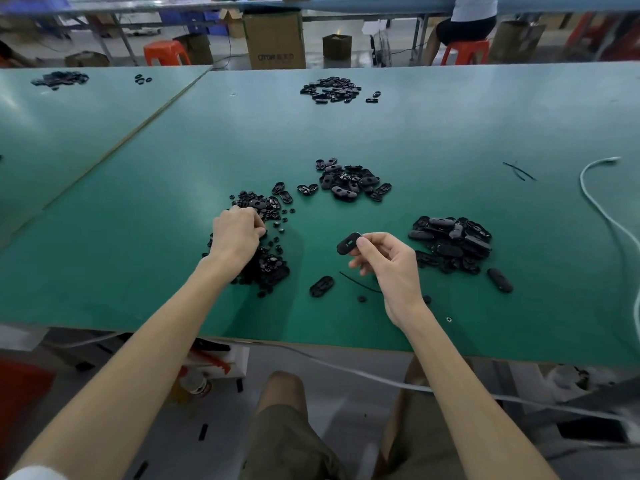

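My right hand pinches a black oval plastic shell between thumb and forefinger, held a little above the green table. My left hand reaches into a pile of small black round parts, its fingers curled down among them; whether it holds one is hidden. A heap of black oval shells lies right of my right hand. Another heap of open shell halves sits further back in the middle.
A single shell, a thin black strip and another shell lie near the front edge. A white cable curls at the right. More black piles lie far back. Cardboard boxes, red stools and a seated person stand beyond the table.
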The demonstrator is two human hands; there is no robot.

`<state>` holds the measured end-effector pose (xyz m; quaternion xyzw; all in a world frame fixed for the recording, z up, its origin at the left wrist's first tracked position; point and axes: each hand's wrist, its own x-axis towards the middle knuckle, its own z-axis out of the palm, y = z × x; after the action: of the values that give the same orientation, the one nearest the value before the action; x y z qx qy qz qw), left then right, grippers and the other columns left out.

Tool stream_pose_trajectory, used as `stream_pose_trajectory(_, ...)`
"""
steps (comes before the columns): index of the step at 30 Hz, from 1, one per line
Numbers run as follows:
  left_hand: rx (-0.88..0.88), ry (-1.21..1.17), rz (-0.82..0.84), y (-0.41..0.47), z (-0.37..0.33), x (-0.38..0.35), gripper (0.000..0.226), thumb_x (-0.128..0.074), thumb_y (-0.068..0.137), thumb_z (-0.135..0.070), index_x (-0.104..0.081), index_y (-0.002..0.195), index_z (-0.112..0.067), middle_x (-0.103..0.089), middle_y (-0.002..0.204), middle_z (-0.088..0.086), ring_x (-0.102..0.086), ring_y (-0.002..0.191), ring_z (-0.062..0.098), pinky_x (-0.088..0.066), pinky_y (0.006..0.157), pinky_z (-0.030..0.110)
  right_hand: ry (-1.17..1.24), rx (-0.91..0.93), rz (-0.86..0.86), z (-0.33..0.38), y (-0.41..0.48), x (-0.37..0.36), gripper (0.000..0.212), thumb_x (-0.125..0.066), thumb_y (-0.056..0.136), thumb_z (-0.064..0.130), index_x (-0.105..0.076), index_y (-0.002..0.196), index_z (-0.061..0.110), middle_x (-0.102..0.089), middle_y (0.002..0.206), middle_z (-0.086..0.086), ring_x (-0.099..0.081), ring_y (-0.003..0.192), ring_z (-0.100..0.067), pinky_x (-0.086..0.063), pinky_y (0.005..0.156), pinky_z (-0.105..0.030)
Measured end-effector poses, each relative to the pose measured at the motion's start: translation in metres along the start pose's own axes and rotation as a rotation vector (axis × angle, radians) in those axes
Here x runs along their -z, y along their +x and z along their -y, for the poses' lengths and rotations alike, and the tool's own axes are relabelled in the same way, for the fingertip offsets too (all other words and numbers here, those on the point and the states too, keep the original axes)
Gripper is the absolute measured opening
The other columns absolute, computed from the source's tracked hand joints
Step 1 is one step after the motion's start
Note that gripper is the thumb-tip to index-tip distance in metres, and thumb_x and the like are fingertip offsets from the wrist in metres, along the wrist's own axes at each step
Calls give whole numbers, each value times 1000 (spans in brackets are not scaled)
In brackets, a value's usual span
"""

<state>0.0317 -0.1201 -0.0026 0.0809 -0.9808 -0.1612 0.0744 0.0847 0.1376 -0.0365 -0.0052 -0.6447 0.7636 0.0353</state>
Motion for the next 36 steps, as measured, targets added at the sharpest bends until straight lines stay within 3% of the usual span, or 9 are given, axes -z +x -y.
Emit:
stream_pose_trajectory(4,-10,-76,-21,-3,-5,1,7,-61,101,-13,-67,102,-12,-67,108,9,-57,111,29,-43,99,44,-7,-4,-4,0,0,1,4,-67,100,6,-70,98,4,-78,81,-4,-71,66,-16,-52,57,-22)
stream_pose_trajectory(7,-39,-424,42,-15,-20,8,2,-65,100,-12,-65,98,-12,-70,92,1,-65,88,19,-49,79,27,-11,-2,-9,0,0,0,4,-67,100,6,-70,98,5,-77,80,-4,-70,65,-15,-52,57,-22)
stream_pose_trajectory(10,-154,-665,236,-28,-41,16,2,-72,96,-13,-70,96,-13,-77,80,0,-66,64,8,-48,62,16,-3,-4,-15,0,0,-1,4,-67,100,6,-70,98,3,-77,79,-3,-70,64,-15,-51,57,-22)
stream_pose_trajectory(15,-331,-669,290,-41,-66,7,6,-75,92,-11,-73,90,-16,-76,79,-2,-68,63,12,-57,77,31,1,-1,-27,2,-1,-1,8,-65,102,8,-69,99,2,-78,81,-4,-74,70,-16,-53,59,-22)
stream_pose_trajectory(21,-333,-747,300,-45,-70,0,2,-76,92,-13,-74,92,-14,-74,72,-8,-66,60,9,-47,64,12,20,-20,-16,4,-2,-2,10,-64,103,12,-67,100,2,-79,84,-5,-79,77,-27,-53,55,-23)
stream_pose_trajectory(29,-329,-782,286,-49,-74,2,1,-75,93,-12,-75,93,-13,-74,76,-1,-66,63,10,-45,60,10,1,-6,-12,1,-1,0,9,-62,103,10,-64,101,2,-78,81,-6,-73,62,-21,-51,52,-23)
stream_pose_trajectory(36,-385,-687,260,-50,-79,2,5,-76,92,-14,-75,92,-19,-73,79,-5,-66,65,9,-48,65,15,-58,31,-1,-3,1,2,15,-63,100,6,-76,103,11,-75,78,0,-62,61,-10,-49,58,-20)
